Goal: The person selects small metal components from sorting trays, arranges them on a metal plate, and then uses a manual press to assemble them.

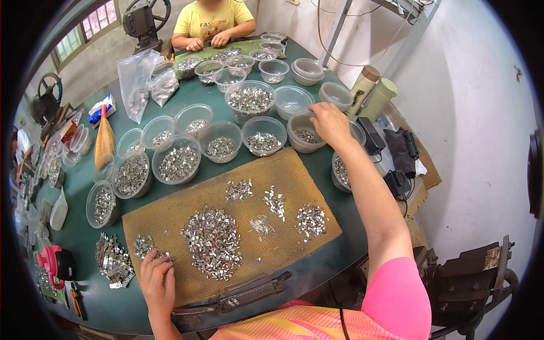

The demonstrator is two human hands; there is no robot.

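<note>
A person's left hand (157, 283), fingers bent and slightly apart, touches a small heap of silvery metal pieces (144, 245) at the left edge of a yellow-brown textured rectangular mat (294, 175); whether it pinches any cannot be made out. The right hand (333, 123) curves over the rim of a round, clear plastic tub (306, 148) of similar pieces beyond the mat, its fingertips hidden. Across the dark green table (99, 300) sits a co-worker in a yellow T-shirt (207, 24).

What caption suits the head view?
Left hand at a small pile of metal pieces on a tan textured mat, right hand at a translucent round tub holding more.
</note>
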